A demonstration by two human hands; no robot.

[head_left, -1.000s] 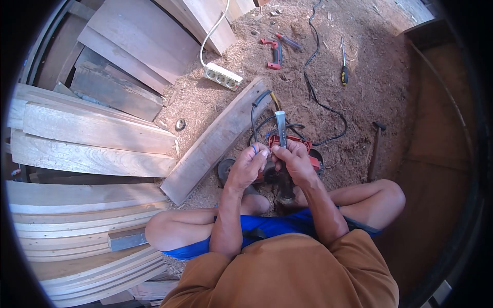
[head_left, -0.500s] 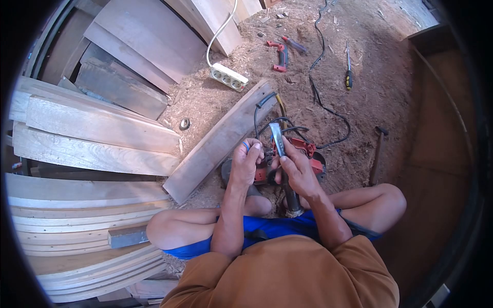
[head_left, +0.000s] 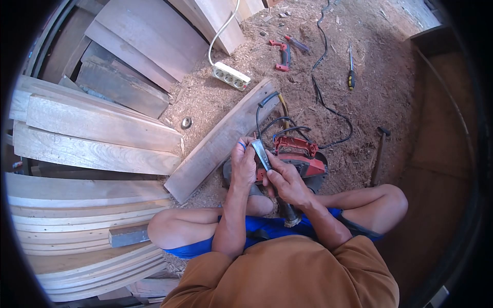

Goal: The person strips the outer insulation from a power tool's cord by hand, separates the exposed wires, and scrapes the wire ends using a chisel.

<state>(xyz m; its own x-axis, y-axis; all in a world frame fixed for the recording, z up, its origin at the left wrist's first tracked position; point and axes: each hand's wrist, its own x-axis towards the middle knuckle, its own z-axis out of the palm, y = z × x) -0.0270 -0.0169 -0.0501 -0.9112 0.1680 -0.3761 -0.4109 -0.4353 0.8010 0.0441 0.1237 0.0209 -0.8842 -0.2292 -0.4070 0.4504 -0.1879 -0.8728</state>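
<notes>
My right hand (head_left: pixel 290 182) is closed around a chisel (head_left: pixel 261 153), its flat metal blade pointing up and left, its dark handle reaching down toward my lap. My left hand (head_left: pixel 244 161) is pinched shut at the end of a thin black cable (head_left: pixel 258 120); the blade lies against its fingertips. Fingers hide most of the cable's end. Just beyond my hands sits a red and black power tool (head_left: pixel 308 165) with its handle housing opened, partly covered by my right hand. A wooden board (head_left: pixel 221 138) lies slanted beside it, under the cable's thick dark sleeve (head_left: pixel 268 99).
A white power strip (head_left: pixel 231 76), a red handle piece (head_left: pixel 282 55), a screwdriver (head_left: pixel 351 77) and a hammer (head_left: pixel 380 154) lie on the sawdust-covered ground. A tape roll (head_left: pixel 186 122) is left of the board. Stacked planks (head_left: pixel 97 133) line the left; a brown panel (head_left: pixel 441 154) stands right.
My right hand has moved the chisel left and down, bringing its blade from apart to against my left fingertips. More of the red tool's opened handle now shows.
</notes>
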